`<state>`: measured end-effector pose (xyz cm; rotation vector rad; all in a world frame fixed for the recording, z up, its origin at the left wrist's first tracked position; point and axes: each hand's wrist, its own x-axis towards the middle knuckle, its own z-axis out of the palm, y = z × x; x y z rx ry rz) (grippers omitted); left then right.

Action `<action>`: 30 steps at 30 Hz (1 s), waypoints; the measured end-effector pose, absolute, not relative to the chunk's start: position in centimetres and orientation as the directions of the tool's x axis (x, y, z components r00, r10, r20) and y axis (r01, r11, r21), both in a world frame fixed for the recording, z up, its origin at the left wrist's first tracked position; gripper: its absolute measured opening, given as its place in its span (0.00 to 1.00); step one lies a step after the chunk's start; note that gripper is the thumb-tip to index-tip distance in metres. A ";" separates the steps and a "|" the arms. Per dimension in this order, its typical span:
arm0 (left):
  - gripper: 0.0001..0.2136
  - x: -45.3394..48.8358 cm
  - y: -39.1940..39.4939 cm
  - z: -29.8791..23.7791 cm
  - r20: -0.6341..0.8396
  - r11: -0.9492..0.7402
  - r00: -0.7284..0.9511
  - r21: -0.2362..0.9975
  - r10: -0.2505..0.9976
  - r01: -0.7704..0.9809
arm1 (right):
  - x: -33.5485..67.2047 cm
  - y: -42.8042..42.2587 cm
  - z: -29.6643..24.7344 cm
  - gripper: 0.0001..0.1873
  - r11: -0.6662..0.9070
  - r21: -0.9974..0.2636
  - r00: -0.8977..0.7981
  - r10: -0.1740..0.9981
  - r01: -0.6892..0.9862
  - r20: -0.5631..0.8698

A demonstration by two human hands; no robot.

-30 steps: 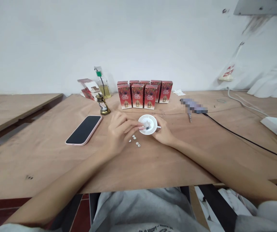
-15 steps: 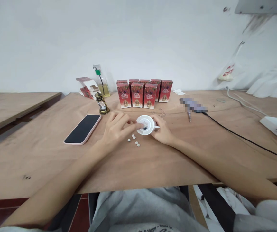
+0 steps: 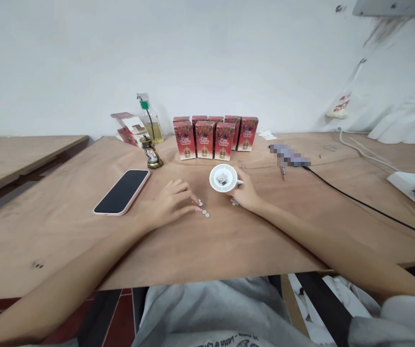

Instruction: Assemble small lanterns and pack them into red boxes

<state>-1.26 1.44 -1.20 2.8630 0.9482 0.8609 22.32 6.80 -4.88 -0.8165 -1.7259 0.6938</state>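
Observation:
My right hand (image 3: 246, 193) grips a white round cup-like plastic piece (image 3: 213, 180) by its right side, with a small handle tab beside the thumb. The piece is tilted toward me, and small dark and pale parts (image 3: 223, 180) show inside it. A small shiny thing (image 3: 234, 201), too small to name, is just under that hand. Low over the table, my left hand (image 3: 173, 202) has its thumb and forefinger apart next to several small silvery discs (image 3: 207, 215), which look like button cells. Its fingers partly cover some of the discs.
Several red Christmas boxes (image 3: 204, 140) stand at the back, with a small bronze lantern (image 3: 152, 153) and a pump bottle (image 3: 154, 130) to their left. A phone (image 3: 122, 193) lies at left. On the right are a blurred-out object (image 3: 288, 155), a screwdriver-like tool (image 3: 283, 172) and a black cable (image 3: 355, 197).
My left hand has left the inside of the white piece and moved down to the discs. The right hand has raised the piece slightly, with its opening turned toward me.

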 end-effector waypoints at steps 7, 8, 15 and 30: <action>0.13 -0.9 2.0 -2.7 0.359 -0.794 0.709 0.301 0.607 0.528 | 22.9 7.2 -4.3 0.14 0.622 -0.726 -0.314 0.780 0.292 0.542; 0.13 -0.7 2.0 -2.8 0.342 -0.787 0.710 0.308 0.616 0.534 | 23.1 7.4 -4.2 0.14 0.631 -0.712 -0.337 0.772 0.309 0.538; 0.13 0.1 1.7 -2.9 0.296 -0.727 0.669 0.368 0.682 0.579 | 24.1 8.3 -4.0 0.18 0.570 -0.717 -0.397 0.814 0.401 0.425; 0.17 0.4 1.4 -3.1 0.338 -0.762 0.691 0.153 0.639 0.630 | 23.9 8.2 -4.6 0.19 0.599 -0.705 -0.349 0.798 0.380 0.491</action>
